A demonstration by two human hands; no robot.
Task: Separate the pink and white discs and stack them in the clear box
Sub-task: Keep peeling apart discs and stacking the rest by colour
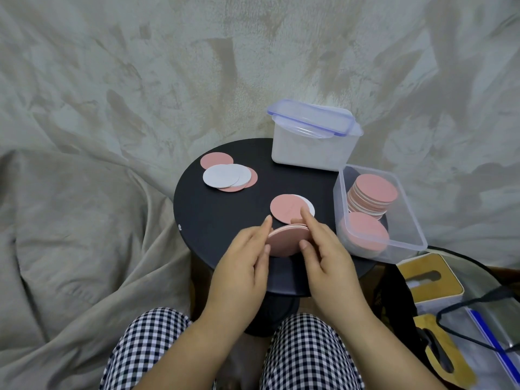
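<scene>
Fingers of the left hand (242,258) and right hand (330,256) grip a stack of flat round pink discs (284,241) beside the clear rectangular plastic box (408,205).

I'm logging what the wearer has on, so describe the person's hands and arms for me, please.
The left hand and right hand are bare: no gloves, rings, watch or bracelets visible. The forearms are bare too, with no sleeves in view. Nails look short and unpainted. Below them are black-and-white checked trousers.

Round blk table (213,215) w/ loose discs (222,175), lidded box (309,147), open clear box (340,198).
</scene>
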